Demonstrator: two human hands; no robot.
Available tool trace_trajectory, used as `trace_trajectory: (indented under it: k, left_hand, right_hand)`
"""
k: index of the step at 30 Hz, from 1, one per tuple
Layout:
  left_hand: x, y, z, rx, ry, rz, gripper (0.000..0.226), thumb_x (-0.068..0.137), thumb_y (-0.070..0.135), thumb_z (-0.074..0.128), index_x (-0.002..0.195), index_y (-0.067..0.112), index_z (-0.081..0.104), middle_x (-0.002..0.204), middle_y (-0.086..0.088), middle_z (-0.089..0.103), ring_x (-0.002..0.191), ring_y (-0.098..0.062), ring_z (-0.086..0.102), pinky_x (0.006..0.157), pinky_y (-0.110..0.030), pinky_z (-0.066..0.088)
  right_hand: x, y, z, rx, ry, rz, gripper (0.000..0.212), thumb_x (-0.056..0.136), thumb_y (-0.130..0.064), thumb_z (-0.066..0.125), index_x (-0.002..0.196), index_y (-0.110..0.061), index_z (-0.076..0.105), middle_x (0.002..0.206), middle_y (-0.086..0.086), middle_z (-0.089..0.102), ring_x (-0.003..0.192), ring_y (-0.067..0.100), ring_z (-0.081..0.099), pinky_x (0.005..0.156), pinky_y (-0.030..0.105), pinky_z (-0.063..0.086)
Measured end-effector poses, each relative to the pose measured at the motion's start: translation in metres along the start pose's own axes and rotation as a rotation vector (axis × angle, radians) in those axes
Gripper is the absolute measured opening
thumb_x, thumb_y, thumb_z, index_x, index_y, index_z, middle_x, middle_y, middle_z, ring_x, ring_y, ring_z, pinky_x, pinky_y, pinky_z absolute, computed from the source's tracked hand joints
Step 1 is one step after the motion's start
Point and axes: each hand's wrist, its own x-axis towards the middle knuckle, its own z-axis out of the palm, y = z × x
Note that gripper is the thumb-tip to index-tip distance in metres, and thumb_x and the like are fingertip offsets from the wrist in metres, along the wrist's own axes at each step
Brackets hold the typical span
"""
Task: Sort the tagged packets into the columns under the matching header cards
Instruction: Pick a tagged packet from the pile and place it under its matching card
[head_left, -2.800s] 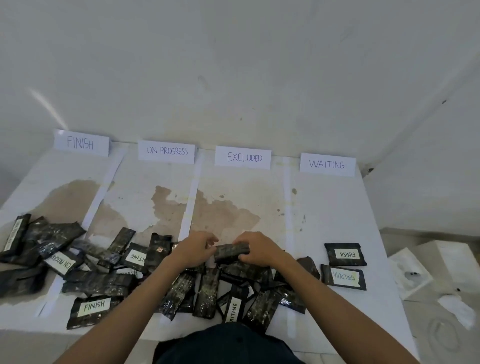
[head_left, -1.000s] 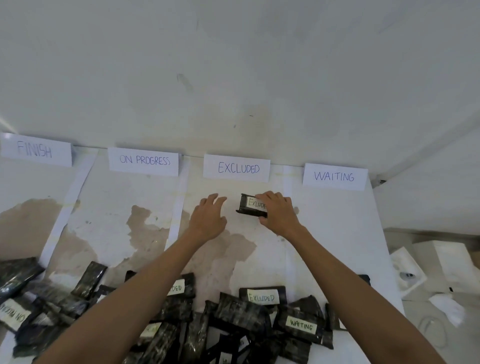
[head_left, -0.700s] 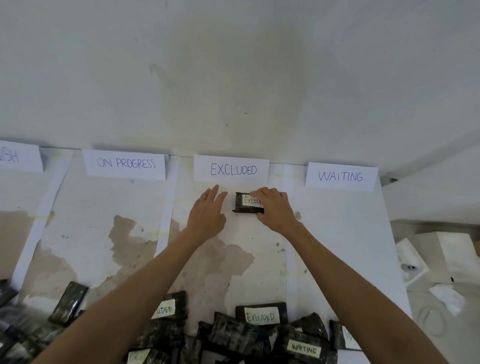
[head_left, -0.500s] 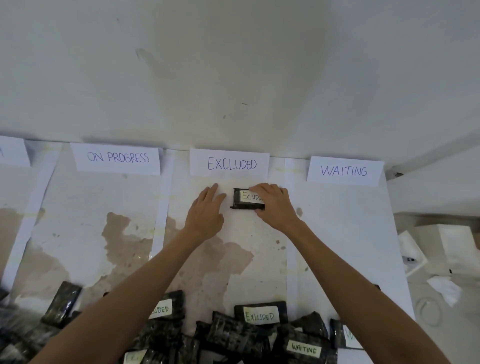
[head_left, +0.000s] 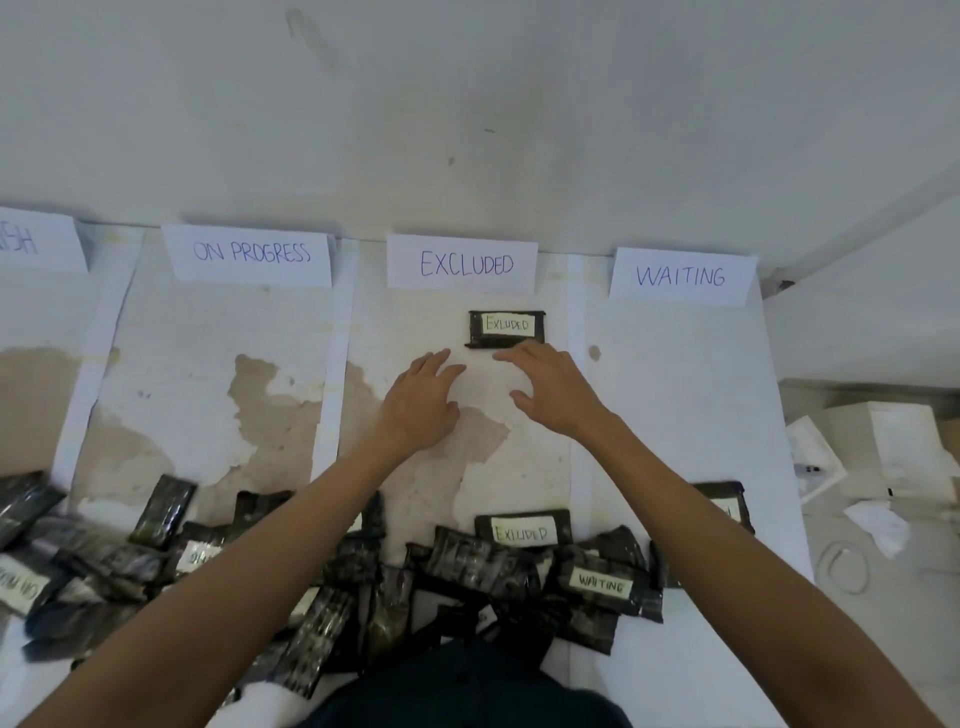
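Since nothing is gripped rn, both hands are seen empty: left hand (head_left: 423, 400) w/ fingers loosely spread, right hand (head_left: 556, 389) fanned out w/ thumb apart. The EXCLUDED-tagged packet (head_left: 506, 329) is laid flat just beyond the right fingertips, apparently not touched, and the EXCLUDED header card (head_left: 462, 262) is found a bit further out from there. So that one can prob be counted as sorted.

What could go wrong, imo:
- The packet is parked off to the right-hand side of its column, near the paper divider strip (head_left: 577, 312). If it gets clipped by a knuckle, it could be nudged twd the WAITING header card (head_left: 681, 276).
- The unsorted pile (head_left: 467, 566) is sat back under both forearms. Packets could be dragged across columns when the arms are pulled in.
- Lots of the pile is turned tag-down or overlapped, so tags can't be read; a packet could be misfiled if it isn't flipped first.
- Wrappers look glossy, so a stack may be slid apart easily.
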Motion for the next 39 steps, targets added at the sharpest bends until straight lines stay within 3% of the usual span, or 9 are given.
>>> trace_trajectory:
  k: [8, 12, 15, 20, 24, 27, 31, 34, 39]
  left_hand:
    - [-0.059, 0.018, 0.03, -0.083, -0.018, 0.034, 0.05, 0.087, 0.016, 0.051, 0.136, 0.014, 0.044, 0.145, -0.009, 0.039, 0.133, -0.028, 0.034, 0.109, -0.041, 0.033]
    - [-0.081, 0.019, 0.042, -0.103, -0.037, 0.038, 0.043, 0.088, 0.017, 0.049, 0.131, 0.014, 0.049, 0.136, -0.006, 0.048, 0.126, -0.026, 0.042, 0.104, -0.039, 0.039]
    - [-0.096, 0.018, 0.05, -0.114, -0.039, 0.038, 0.041, 0.088, 0.016, 0.048, 0.128, 0.014, 0.052, 0.13, -0.006, 0.053, 0.12, -0.025, 0.046, 0.099, -0.039, 0.043]
    - [-0.112, 0.014, 0.054, -0.133, -0.013, 0.039, 0.039, 0.088, 0.015, 0.048, 0.126, 0.014, 0.054, 0.126, -0.006, 0.055, 0.115, -0.025, 0.048, 0.097, -0.039, 0.044]
    - [-0.111, 0.011, 0.046, -0.156, 0.028, 0.034, 0.038, 0.088, 0.015, 0.05, 0.126, 0.013, 0.054, 0.126, -0.006, 0.055, 0.115, -0.024, 0.048, 0.097, -0.036, 0.043]
    - [-0.105, 0.005, 0.036, -0.175, 0.066, 0.012, 0.04, 0.087, 0.014, 0.052, 0.127, 0.014, 0.053, 0.127, -0.006, 0.054, 0.117, -0.024, 0.047, 0.098, -0.035, 0.043]
    - [-0.091, -0.011, 0.015, -0.197, 0.114, -0.029, 0.041, 0.087, 0.012, 0.053, 0.129, 0.013, 0.053, 0.129, -0.006, 0.053, 0.12, -0.024, 0.046, 0.098, -0.033, 0.041]
    - [-0.078, -0.028, -0.003, -0.192, 0.147, -0.07, 0.041, 0.088, 0.013, 0.053, 0.129, 0.014, 0.052, 0.13, -0.006, 0.052, 0.12, -0.024, 0.047, 0.097, -0.033, 0.042]
    - [-0.056, -0.058, -0.031, -0.157, 0.18, -0.124, 0.04, 0.088, 0.013, 0.053, 0.128, 0.012, 0.053, 0.128, -0.009, 0.052, 0.117, -0.029, 0.047, 0.094, -0.038, 0.044]
  right_hand:
    - [-0.074, -0.018, 0.016, 0.046, -0.3, 0.056, 0.04, 0.086, -0.016, 0.063, 0.124, -0.024, 0.056, 0.114, -0.004, 0.062, 0.102, 0.016, 0.057, 0.088, 0.036, 0.049]
    - [-0.104, -0.021, 0.031, -0.188, -0.432, 0.042, 0.048, 0.082, -0.027, 0.068, 0.127, -0.025, 0.052, 0.122, 0.0, 0.056, 0.109, 0.02, 0.052, 0.089, 0.035, 0.042]
    - [-0.115, -0.022, 0.04, -0.323, -0.435, 0.027, 0.052, 0.082, -0.032, 0.067, 0.13, -0.025, 0.048, 0.127, 0.003, 0.048, 0.114, 0.025, 0.046, 0.093, 0.038, 0.036]
    - [-0.119, -0.027, 0.045, -0.29, -0.445, 0.067, 0.048, 0.082, -0.024, 0.068, 0.126, -0.019, 0.05, 0.125, 0.006, 0.048, 0.114, 0.026, 0.044, 0.095, 0.039, 0.037]
    - [-0.113, -0.03, 0.042, -0.122, -0.466, 0.144, 0.029, 0.081, -0.015, 0.067, 0.108, -0.018, 0.057, 0.11, 0.003, 0.053, 0.097, 0.02, 0.05, 0.08, 0.03, 0.042]
    - [-0.102, -0.03, 0.034, 0.089, -0.455, 0.206, 0.025, 0.086, -0.011, 0.063, 0.11, -0.014, 0.055, 0.108, 0.004, 0.054, 0.092, 0.019, 0.05, 0.074, 0.027, 0.04]
    - [-0.075, -0.033, 0.021, 0.229, -0.44, 0.236, 0.039, 0.092, -0.015, 0.053, 0.129, -0.016, 0.041, 0.123, 0.01, 0.053, 0.095, 0.024, 0.056, 0.072, 0.03, 0.046]
    - [-0.049, -0.041, 0.009, 0.317, -0.427, 0.209, 0.056, 0.083, -0.015, 0.065, 0.132, -0.019, 0.038, 0.124, 0.007, 0.052, 0.094, 0.021, 0.058, 0.067, 0.029, 0.053]
    - [0.006, -0.061, 0.006, 0.219, -0.257, 0.096, 0.061, 0.075, -0.011, 0.071, 0.131, -0.013, 0.045, 0.118, 0.007, 0.043, 0.102, 0.02, 0.05, 0.082, 0.026, 0.046]
